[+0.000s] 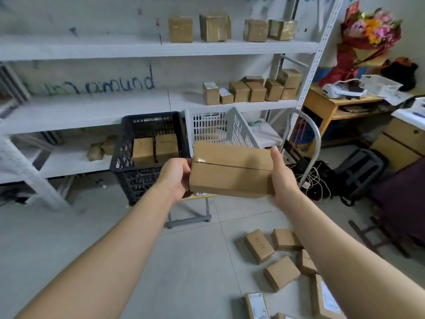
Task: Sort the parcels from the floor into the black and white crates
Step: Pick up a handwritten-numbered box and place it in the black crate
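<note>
**At frame centre, one parcel clasped end to end**

Above the floor (69, 238), in the middle of the frame, I hold the parcel (232, 171) level between both hands, just in front of the black crate (125, 143) and the white crate (207, 125). It is a brown cardboard box, long side across, with a taped seam along its top.

I judge it stiff and fairly light, since two hands at its short ends carry it out at arm's length with no sag. The board looks dry and grippy, but the glossy tape near the left end would be slick, so I keep to bare cardboard at the ends. Pressed too hard, the corners could crush.

My left hand (176, 178) wraps the left end, its fingers (186, 163) curled tight over the edge. My right hand (284, 178) presses the right end, thumb up along it, while the rest of its fingers go under the box, out of view. Neither hand has slack.

Two parcels (156, 148) already sit in the black crate. More loose parcels (281, 273) lie at lower right.
</note>
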`<state>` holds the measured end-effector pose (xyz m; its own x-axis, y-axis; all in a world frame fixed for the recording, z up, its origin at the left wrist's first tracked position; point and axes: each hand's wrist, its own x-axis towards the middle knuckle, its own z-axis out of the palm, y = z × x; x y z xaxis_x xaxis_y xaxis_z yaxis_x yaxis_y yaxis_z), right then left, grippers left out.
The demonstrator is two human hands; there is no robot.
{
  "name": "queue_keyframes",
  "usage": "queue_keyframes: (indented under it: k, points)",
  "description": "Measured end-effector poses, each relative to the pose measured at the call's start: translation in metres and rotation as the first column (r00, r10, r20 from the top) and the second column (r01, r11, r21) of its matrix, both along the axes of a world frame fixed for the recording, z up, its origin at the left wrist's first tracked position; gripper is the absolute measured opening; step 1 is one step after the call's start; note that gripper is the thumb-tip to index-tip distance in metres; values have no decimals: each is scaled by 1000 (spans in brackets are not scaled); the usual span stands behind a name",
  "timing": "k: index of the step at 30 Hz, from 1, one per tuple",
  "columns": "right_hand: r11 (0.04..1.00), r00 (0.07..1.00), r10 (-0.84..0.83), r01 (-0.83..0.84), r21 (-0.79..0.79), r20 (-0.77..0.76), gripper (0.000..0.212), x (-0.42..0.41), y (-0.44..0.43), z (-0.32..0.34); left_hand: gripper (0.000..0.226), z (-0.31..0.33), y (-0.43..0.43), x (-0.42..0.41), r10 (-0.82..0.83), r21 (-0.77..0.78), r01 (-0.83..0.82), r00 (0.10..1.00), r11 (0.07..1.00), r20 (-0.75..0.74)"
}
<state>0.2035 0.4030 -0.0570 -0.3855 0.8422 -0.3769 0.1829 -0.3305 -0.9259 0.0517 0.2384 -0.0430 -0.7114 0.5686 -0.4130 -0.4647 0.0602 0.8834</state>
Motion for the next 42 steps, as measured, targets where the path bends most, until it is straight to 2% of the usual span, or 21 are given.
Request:
queue_keyframes:
  k: [3,7,9,15,25,32,40,42]
  points:
    - [1000,1000,8,-8,-4,26,92,-37,-19,-3,25,-3,-20,-37,113,-26,-113,993,993,38]
    - [999,999,39,-39,-6,26,56,-81,-46,-6,37,-8,-44,-79,137,-60,-134,990,989,43]
    - [999,998,50,-50,-8,26,41,-99,-57,-10,24,-11,-54,-94,167,-50,-166,985,985,29]
    - [994,996,93,-93,51,-11,18,-144,-74,-10,17,-19,-77,-126,248,-8,-248,968,969,37]
    - [975,976,205,-197,98,-76,14,-222,-67,-15,16,-25,-79,-183,417,35,-417,909,908,12]
    - [967,967,229,-214,139,-108,14,-268,-14,-13,12,-24,-30,-221,462,44,-462,887,886,22]
    - [937,939,328,-311,157,-104,24,-326,45,-7,15,-26,15,-262,522,74,-524,852,849,46]
    - [921,923,372,-354,161,-96,21,-344,51,-9,12,-29,18,-273,556,72,-561,827,825,76]
